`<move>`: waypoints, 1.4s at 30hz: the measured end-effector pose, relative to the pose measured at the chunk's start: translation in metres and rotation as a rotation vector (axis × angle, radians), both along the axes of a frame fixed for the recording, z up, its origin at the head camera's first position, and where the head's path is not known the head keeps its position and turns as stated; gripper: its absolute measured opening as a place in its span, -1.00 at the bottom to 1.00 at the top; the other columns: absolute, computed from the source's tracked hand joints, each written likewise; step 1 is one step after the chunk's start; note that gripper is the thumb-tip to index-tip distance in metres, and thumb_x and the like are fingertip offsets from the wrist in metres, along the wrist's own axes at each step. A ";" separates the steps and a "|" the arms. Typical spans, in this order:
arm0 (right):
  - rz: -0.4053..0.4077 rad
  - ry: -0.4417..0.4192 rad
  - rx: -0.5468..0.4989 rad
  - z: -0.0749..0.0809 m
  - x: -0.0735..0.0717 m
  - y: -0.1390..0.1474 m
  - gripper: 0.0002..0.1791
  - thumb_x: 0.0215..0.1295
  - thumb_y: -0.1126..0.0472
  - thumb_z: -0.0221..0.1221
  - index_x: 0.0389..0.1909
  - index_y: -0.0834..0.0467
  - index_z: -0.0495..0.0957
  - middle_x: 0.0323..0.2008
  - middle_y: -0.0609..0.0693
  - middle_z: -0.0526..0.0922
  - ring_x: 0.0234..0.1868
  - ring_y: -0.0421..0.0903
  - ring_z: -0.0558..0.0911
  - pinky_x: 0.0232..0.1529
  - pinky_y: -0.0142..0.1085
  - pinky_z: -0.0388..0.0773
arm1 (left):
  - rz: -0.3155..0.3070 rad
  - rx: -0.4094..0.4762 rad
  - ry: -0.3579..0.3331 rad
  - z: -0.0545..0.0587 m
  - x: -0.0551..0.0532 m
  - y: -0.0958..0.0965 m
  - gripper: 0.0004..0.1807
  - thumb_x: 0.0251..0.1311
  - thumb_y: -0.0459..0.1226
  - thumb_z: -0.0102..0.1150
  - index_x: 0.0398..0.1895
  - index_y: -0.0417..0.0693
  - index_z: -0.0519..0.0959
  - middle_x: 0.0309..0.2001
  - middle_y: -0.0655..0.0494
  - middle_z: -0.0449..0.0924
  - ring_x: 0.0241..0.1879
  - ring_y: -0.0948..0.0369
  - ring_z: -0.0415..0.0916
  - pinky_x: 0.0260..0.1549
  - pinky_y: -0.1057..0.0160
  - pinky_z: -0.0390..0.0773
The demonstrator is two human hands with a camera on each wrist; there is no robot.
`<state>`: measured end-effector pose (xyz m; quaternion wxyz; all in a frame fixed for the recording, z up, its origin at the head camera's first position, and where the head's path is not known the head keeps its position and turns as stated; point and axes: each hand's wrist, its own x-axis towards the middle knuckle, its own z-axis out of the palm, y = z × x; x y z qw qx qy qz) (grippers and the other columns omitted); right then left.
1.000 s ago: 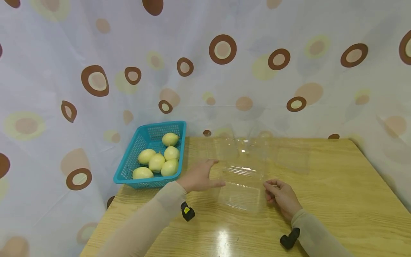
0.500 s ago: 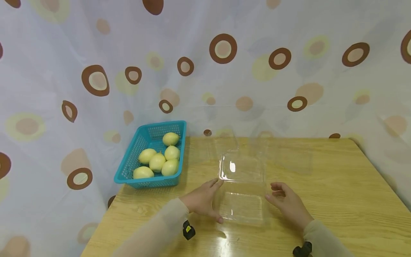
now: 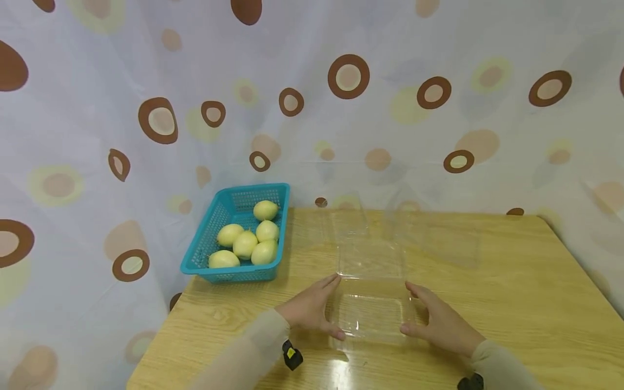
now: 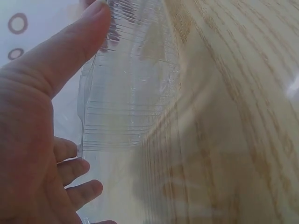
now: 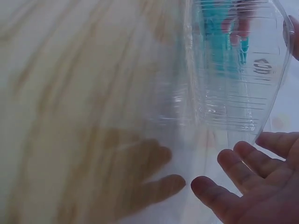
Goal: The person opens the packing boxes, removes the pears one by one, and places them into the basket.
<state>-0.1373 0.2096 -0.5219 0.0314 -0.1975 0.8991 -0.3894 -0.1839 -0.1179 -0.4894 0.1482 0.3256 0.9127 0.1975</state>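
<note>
A clear plastic clamshell box lies unfolded on the table, its base (image 3: 370,314) near me and its lid (image 3: 370,260) folded back behind. At the base's left side is my left hand (image 3: 312,310), thumb and index finger spread toward its near and far corners. In the left wrist view, the thumb touches the rim of the box (image 4: 121,105) while the other fingers stay loose. My right hand (image 3: 441,325) flanks the right side in a similar spread. Its lower fingers are apart from the ribbed wall (image 5: 229,98) in the right wrist view.
A blue basket (image 3: 231,270) with several pale yellow pear-like fruits (image 3: 245,245) stands at the left. More clear plastic packaging (image 3: 348,219) is faintly visible behind the lid and to the right. A patterned curtain (image 3: 312,124) hangs along the table's back edge.
The clamshell box has come nearer and its base and lid lie flatter. My left hand has moved down along its left side. My right hand has loosened from a pinch and spread its fingers.
</note>
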 end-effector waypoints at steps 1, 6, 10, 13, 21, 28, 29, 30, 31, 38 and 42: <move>0.001 -0.006 0.001 0.000 0.000 0.001 0.05 0.12 -0.19 0.31 0.48 0.22 0.02 0.37 0.24 0.22 0.29 0.30 0.30 0.09 0.32 0.30 | 0.004 0.007 -0.001 -0.001 0.001 0.000 0.43 -0.31 0.31 0.42 0.54 -0.08 -0.17 0.53 0.02 -0.20 0.48 0.09 -0.15 0.37 0.10 0.06; -0.003 -0.016 0.029 0.001 0.004 0.005 0.08 0.10 -0.22 0.31 0.48 0.21 0.03 0.40 0.22 0.17 0.32 0.29 0.28 0.12 0.29 0.29 | 0.015 0.030 -0.016 -0.006 0.004 0.003 0.44 -0.35 0.33 0.41 0.54 -0.05 -0.17 0.53 0.05 -0.21 0.47 0.09 -0.13 0.36 0.08 0.06; -0.011 -0.004 0.047 0.002 0.010 0.007 0.08 0.10 -0.23 0.31 0.47 0.22 0.03 0.40 0.24 0.17 0.30 0.31 0.28 0.10 0.31 0.30 | 0.008 0.032 -0.006 -0.010 0.006 0.006 0.45 -0.36 0.35 0.39 0.54 -0.05 -0.18 0.53 0.05 -0.21 0.47 0.10 -0.13 0.36 0.10 0.08; -0.018 -0.012 0.049 0.003 0.015 0.008 0.09 0.09 -0.25 0.30 0.48 0.22 0.03 0.40 0.27 0.15 0.30 0.35 0.26 0.08 0.36 0.27 | -0.006 0.029 -0.004 -0.010 0.008 0.008 0.44 -0.34 0.35 0.38 0.54 -0.06 -0.18 0.53 0.03 -0.21 0.47 0.12 -0.15 0.36 0.11 0.07; -0.033 0.035 0.093 0.007 0.024 0.017 0.07 0.10 -0.26 0.28 0.48 0.17 0.04 0.38 0.31 0.17 0.27 0.42 0.27 0.01 0.38 0.31 | -0.024 0.032 0.004 -0.005 0.012 0.017 0.41 -0.27 0.35 0.35 0.54 -0.06 -0.19 0.53 0.05 -0.24 0.48 0.14 -0.18 0.36 0.10 0.07; -0.026 0.018 0.086 0.011 0.027 0.023 0.06 0.12 -0.23 0.29 0.48 0.20 0.03 0.38 0.34 0.14 0.27 0.43 0.26 -0.01 0.41 0.30 | -0.035 0.046 -0.016 -0.005 0.013 0.023 0.39 -0.24 0.32 0.37 0.54 -0.06 -0.21 0.53 0.05 -0.25 0.48 0.14 -0.20 0.36 0.10 0.06; -0.024 0.018 0.087 0.011 0.027 0.024 0.06 0.12 -0.23 0.28 0.48 0.21 0.02 0.39 0.34 0.14 0.28 0.43 0.25 0.00 0.41 0.29 | -0.030 0.042 -0.017 -0.004 0.012 0.024 0.40 -0.25 0.32 0.37 0.54 -0.04 -0.21 0.53 0.06 -0.26 0.48 0.15 -0.20 0.36 0.10 0.06; -0.026 0.019 0.088 0.010 0.026 0.024 0.07 0.12 -0.24 0.28 0.48 0.20 0.02 0.39 0.33 0.13 0.28 0.42 0.25 0.00 0.40 0.29 | -0.024 0.038 -0.016 -0.004 0.012 0.024 0.40 -0.26 0.33 0.36 0.55 -0.02 -0.22 0.53 0.07 -0.26 0.48 0.15 -0.19 0.36 0.11 0.06; -0.028 0.021 0.086 0.010 0.025 0.024 0.06 0.12 -0.24 0.28 0.48 0.20 0.02 0.39 0.32 0.13 0.29 0.42 0.25 0.01 0.40 0.29 | -0.017 0.034 -0.015 -0.004 0.011 0.025 0.40 -0.26 0.33 0.36 0.55 -0.01 -0.22 0.54 0.08 -0.27 0.48 0.15 -0.18 0.36 0.12 0.07; -0.029 0.025 0.059 0.004 0.022 0.025 0.05 0.13 -0.21 0.28 0.48 0.21 0.01 0.41 0.31 0.11 0.29 0.42 0.24 0.00 0.42 0.28 | 0.011 0.054 -0.053 -0.006 0.009 0.024 0.43 -0.34 0.33 0.38 0.55 0.05 -0.23 0.54 0.14 -0.29 0.47 0.11 -0.14 0.35 0.09 0.10; -0.027 0.013 0.042 0.001 0.024 0.024 0.04 0.14 -0.19 0.29 0.48 0.21 0.02 0.40 0.31 0.11 0.28 0.42 0.24 -0.01 0.41 0.29 | 0.005 0.051 -0.052 -0.009 0.011 0.022 0.42 -0.32 0.34 0.36 0.55 0.04 -0.23 0.54 0.14 -0.29 0.47 0.12 -0.14 0.34 0.08 0.13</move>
